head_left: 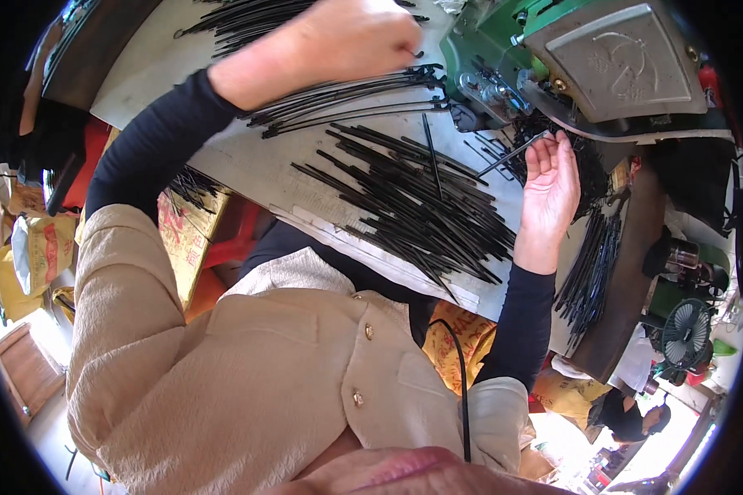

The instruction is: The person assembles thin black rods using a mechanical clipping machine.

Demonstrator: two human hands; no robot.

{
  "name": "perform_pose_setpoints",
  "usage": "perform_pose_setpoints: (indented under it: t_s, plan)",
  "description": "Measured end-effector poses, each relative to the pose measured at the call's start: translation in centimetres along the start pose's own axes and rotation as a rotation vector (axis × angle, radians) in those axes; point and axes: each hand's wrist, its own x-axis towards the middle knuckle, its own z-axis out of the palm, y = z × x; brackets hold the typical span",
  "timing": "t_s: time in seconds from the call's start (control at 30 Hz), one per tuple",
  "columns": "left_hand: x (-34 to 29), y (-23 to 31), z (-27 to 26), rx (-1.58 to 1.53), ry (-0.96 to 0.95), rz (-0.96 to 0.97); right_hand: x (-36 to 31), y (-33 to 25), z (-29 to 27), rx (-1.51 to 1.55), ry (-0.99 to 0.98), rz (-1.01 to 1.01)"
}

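Note:
My left hand (363, 41) is curled closed at the far side of the table, above a row of long black rods with bent ends (347, 95). Anything inside its fingers is hidden. On the right, my right hand (551, 181) is palm up below the machine, its fingertips pinching one end of a thin rod (512, 155) that slants down to the left. Between my arms lies a loose pile of straight black rods (413, 202). Another heap of black rods (252, 29) lies partly behind my left forearm.
A green machine (491, 37) with a grey metal cover (623, 62) overhangs the table's far right. More dark rods (590, 268) lie right of my right arm. A small fan (687, 330), yellow sacks (565, 396) and another person (631, 417) are farther right.

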Motion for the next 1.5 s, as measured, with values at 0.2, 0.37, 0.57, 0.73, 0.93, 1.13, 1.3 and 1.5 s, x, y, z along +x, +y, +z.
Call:
perform_pose_setpoints:
  t_s: [0.2, 0.37, 0.57, 0.73, 0.93, 1.13, 1.3, 1.5]
  plan:
    - [-1.9, -2.1, -2.8, 0.112, -0.283, -0.265, 0.3, -0.3, 0.4, 0.101, 0.021, -0.056]
    - [-1.6, -1.5, -2.6, 0.209, -0.284, -0.235, -0.1, -0.1, 0.7, 0.030, 0.006, 0.071]
    - [-3.6, -3.6, -1.3, -0.059, 0.222, 0.189, -0.9, 0.0, 1.6, -0.090, -0.135, 0.166]
    - [-1.9, -1.3, -2.4, 0.232, -0.253, -0.224, -2.1, -1.2, 2.9, -0.276, -0.530, 0.338]
    - [0.3, 1.2, -2.5, 0.141, -0.217, -0.209, -3.1, -1.5, 5.8, -0.566, -0.752, 0.395]
    - [3.0, 2.5, -0.4, -0.432, -0.239, -0.307, -2.3, -2.2, 4.0, -0.622, -0.819, 0.392]
    - [2.1, 0.2, 3.2, -0.497, -0.083, -0.049, -2.7, -3.1, 4.7, -0.367, -0.815, 0.386]
    - [4.7, 2.7, 2.9, -1.049, -0.405, -0.540, -2.8, -4.0, 2.5, -0.042, -0.839, 0.307]
